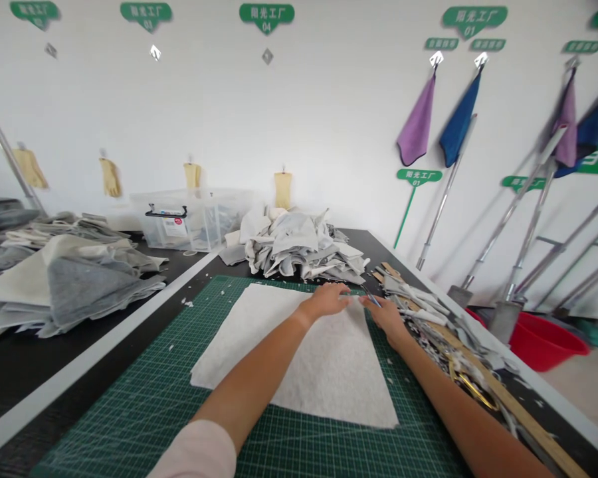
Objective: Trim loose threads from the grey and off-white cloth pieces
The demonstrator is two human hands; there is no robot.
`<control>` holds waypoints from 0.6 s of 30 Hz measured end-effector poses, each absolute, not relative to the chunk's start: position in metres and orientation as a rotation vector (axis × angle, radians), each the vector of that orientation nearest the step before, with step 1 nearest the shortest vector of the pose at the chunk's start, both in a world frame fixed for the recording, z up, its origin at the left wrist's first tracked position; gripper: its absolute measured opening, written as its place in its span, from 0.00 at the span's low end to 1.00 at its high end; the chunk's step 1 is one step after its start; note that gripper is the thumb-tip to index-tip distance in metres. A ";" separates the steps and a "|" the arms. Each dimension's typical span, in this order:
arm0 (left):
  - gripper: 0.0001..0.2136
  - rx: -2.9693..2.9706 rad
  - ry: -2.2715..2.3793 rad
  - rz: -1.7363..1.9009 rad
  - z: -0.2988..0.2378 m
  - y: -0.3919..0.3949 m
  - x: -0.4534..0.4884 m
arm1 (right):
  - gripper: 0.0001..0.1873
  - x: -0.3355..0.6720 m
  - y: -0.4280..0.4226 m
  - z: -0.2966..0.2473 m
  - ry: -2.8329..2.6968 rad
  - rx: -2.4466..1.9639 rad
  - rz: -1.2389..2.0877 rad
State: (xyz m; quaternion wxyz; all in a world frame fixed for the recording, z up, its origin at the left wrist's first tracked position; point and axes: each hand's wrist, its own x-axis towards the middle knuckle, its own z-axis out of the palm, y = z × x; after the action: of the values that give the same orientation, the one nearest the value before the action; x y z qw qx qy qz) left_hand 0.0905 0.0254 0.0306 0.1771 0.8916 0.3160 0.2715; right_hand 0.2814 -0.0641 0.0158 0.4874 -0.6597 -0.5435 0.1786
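1. Stretching away from 6 o'clock toward 12 o'clock: a black work table (24, 392) with a pale edge strip.
2. Covering its near end at 6 o'clock: a green gridded cutting mat (129, 425).
3. Lying flat on the mat, under both hands: a white fleece sheet (319, 358). Probably light, soft and limp, and likely to drag on the grid; safest held by its far corners or pressed down with open palms.
4. Sitting around 10 o'clock: a stack of folded grey cloth (80, 285). Near 11 o'clock, a clear plastic storage box (179, 222). At 12 o'clock, a heap of grey-and-white fabric offcuts (299, 245).
5. Strewn at 4 o'clock: cloth scraps (423, 312), beside a wooden ruler (508, 392).
6. Resting on the sheet's far edge: the left hand (326, 301), fingers close together and pressing down.
7. Bunched at the sheet's far right corner: the right hand (386, 317), fingers apparently pinching a slim blue-handled tool (371, 300), its tip too small to identify.
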 end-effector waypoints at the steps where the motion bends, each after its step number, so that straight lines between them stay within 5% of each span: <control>1: 0.17 2.522 0.882 0.814 0.022 0.021 0.098 | 0.27 0.282 -0.064 0.015 -1.327 -1.601 0.443; 18: 0.10 2.158 0.950 1.180 0.005 0.005 0.101 | 0.22 0.282 -0.063 0.008 -1.439 -1.569 0.332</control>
State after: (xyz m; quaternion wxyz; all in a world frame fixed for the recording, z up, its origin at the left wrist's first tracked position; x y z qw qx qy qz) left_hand 0.1014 0.0053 0.0050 0.2499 0.7924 0.3491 0.4333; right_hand 0.2815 -0.0634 0.0083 0.4736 -0.6413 -0.5883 0.1356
